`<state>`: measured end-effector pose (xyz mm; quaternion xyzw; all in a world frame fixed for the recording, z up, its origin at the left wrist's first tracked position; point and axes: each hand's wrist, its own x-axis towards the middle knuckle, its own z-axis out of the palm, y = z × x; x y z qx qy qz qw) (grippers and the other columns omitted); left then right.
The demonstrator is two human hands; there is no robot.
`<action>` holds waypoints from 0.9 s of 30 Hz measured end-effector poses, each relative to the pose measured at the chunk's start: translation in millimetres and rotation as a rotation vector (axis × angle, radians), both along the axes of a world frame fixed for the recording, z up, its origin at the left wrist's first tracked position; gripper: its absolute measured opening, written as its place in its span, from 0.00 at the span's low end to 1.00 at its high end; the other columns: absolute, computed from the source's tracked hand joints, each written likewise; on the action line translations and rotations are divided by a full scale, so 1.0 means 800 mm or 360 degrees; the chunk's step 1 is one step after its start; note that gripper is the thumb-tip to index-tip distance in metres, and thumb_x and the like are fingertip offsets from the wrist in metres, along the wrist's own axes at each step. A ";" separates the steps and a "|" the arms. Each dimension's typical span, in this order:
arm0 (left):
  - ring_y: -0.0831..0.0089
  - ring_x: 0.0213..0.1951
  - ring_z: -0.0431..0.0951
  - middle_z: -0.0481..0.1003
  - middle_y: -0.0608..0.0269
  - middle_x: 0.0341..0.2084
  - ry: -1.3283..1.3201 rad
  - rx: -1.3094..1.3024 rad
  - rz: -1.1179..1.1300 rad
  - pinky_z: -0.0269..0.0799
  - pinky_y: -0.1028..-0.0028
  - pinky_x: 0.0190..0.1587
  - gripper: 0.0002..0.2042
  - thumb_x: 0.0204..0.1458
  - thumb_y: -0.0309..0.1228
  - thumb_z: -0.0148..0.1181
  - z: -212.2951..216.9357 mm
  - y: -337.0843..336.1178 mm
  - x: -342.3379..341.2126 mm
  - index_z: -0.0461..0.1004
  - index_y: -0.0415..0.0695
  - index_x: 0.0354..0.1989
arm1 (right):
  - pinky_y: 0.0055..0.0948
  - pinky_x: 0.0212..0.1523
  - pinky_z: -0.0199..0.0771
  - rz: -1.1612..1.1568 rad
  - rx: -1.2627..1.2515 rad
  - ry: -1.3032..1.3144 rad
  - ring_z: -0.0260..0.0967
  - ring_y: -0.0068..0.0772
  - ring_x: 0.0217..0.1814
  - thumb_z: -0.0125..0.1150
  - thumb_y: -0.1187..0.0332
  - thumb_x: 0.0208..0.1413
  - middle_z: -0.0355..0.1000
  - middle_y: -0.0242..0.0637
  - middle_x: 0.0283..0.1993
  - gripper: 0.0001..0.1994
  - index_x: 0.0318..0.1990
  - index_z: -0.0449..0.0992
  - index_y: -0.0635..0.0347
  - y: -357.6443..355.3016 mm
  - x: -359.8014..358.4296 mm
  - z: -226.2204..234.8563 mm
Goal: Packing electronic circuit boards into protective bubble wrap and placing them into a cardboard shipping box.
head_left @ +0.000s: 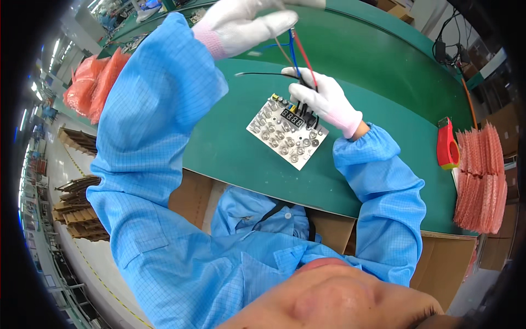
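A fisheye camera worn on the head looks down past the wearer's face (339,299) onto a nearby green table (227,148).

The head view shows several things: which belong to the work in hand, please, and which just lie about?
In work:
White rectangular circuit board
Red, blue and black insulated wires, in the white-gloved right hand

Apparently lying about:
Red-and-yellow object with round opening
Pink bubble-wrap stack
Crumpled pink plastic wrap
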<state>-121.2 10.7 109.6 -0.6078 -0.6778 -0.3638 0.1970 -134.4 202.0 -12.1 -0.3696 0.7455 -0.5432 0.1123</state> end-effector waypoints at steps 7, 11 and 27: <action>0.72 0.50 0.65 0.62 0.59 0.53 -0.0646 0.1003 0.0728 0.62 0.75 0.51 0.24 0.54 0.32 0.51 -0.057 -0.044 0.087 0.55 0.41 0.59 | 0.16 0.27 0.63 -0.0496 -0.0665 -0.0418 0.62 0.14 0.23 0.49 0.65 0.57 0.67 0.27 0.24 0.16 0.50 0.69 0.63 0.028 0.013 0.008; 0.65 0.58 0.60 0.55 0.56 0.59 -0.1550 0.0989 0.0282 0.59 0.67 0.55 0.37 0.49 0.45 0.57 -0.206 -0.089 0.094 0.47 0.42 0.63 | 0.15 0.27 0.65 -0.0545 -0.1066 -0.0442 0.64 0.17 0.24 0.49 0.64 0.58 0.69 0.28 0.26 0.17 0.51 0.68 0.63 0.002 0.033 0.003; 0.54 0.51 0.67 0.67 0.49 0.48 -0.2706 0.1327 -0.1020 0.64 0.47 0.51 0.38 0.49 0.64 0.37 -0.208 -0.068 0.120 0.60 0.40 0.54 | 0.25 0.42 0.68 -0.0783 0.0090 -0.0294 0.67 0.25 0.41 0.60 0.64 0.50 0.67 0.40 0.46 0.27 0.56 0.60 0.68 0.012 0.152 -0.011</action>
